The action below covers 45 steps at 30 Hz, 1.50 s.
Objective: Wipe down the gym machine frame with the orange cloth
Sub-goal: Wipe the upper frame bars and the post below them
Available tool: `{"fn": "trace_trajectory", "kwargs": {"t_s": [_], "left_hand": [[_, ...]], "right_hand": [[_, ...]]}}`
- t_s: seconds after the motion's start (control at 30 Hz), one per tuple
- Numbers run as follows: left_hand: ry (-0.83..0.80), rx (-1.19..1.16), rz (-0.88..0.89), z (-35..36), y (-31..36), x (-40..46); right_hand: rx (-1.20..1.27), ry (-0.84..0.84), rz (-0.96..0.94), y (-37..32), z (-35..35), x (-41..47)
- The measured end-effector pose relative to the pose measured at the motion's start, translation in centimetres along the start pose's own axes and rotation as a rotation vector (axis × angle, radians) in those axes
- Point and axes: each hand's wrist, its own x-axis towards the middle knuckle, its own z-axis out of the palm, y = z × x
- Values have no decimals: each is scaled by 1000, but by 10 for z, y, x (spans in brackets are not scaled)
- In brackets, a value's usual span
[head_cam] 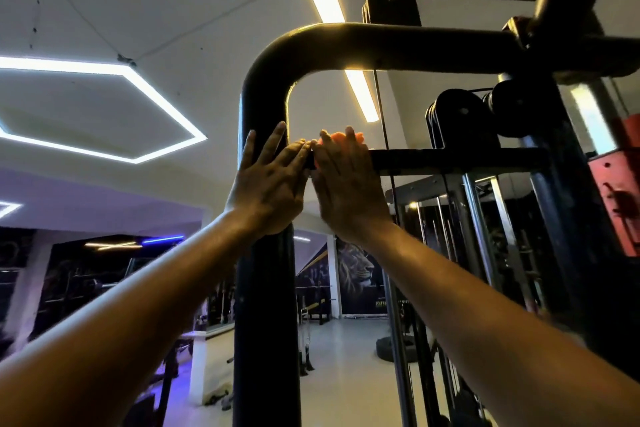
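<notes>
Orange cloth [346,139] peeks out just beyond our right hand [348,184] fingertips, pressed against the black crossbar [457,159]. Our left hand [268,184] lies flat on the frame upright [265,288], fingers straight and slightly spread, fingertips touching the right hand.

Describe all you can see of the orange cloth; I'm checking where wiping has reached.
The orange cloth is mostly hidden: only a small bunched, fuzzy-looking orange bit shows above the fingers of the right hand. That hand presses it against the black horizontal crossbar, near where the bar meets the upright post. Its full size and shape cannot be seen.
</notes>
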Motion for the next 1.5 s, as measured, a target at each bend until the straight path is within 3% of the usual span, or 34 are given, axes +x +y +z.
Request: {"fn": "trace_trajectory", "kwargs": {"t_s": [0.1, 0.2, 0.27, 0.43, 0.67, 0.87, 1.07, 1.17, 1.23, 1.37, 1.5], "left_hand": [[-37, 29, 10, -2, -2, 0], [-48, 36, 3, -2, -2, 1], [-49, 49, -6, -1, 1, 1], [-118, 82, -54, 0, 25, 4], [-187, -70, -89, 8, 53, 19], [-201, -156, -116, 8, 77, 34], [-180, -161, -99, 12, 75, 34], [-189, -166, -109, 12, 87, 41], [-196, -164, -106, 12, 101, 49], [-204, -186, -80, 15, 125, 66], [-190, -177, -62, 22, 131, 73]], "right_hand": [[-101, -79, -127, 34, -15, -6], [-75, -11, 149, 62, -35, -11], [-17, 20, 223, 55, -34, -9], [-85, -103, -66, 48, -26, -14], [-95, 7, 152, 100, -63, -22], [-68, -70, -39, 95, -34, -24], [0, -43, -7, 164, -65, -50], [3, -14, 108, 165, -66, -49], [17, -7, 39, 152, -58, -40], [-126, -159, -84, 171, -57, -35], [-244, -183, -8, 212, -79, -41]]}}
